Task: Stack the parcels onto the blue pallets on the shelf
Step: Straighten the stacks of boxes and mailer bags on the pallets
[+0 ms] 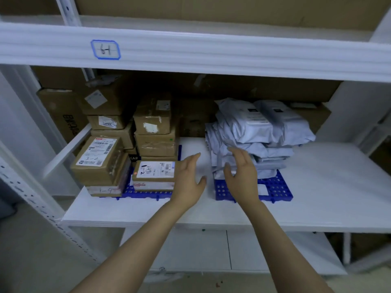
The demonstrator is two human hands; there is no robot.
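Cardboard boxes and grey mailers sat on the blue pallets; my left hand and right hand hovered empty, fingers loosely spread, so I judged fetching another parcel next.

Head view: one wide-angle camera, worn by the person.
Faces forward and down, near the white shelf, whose front edge runs across the lower frame.

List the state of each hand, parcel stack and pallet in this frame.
left hand: open, empty, beside the small box
right hand: open, empty, before the grey bags
cardboard boxes: stacked on the left pallet
grey bags: piled on the right pallet
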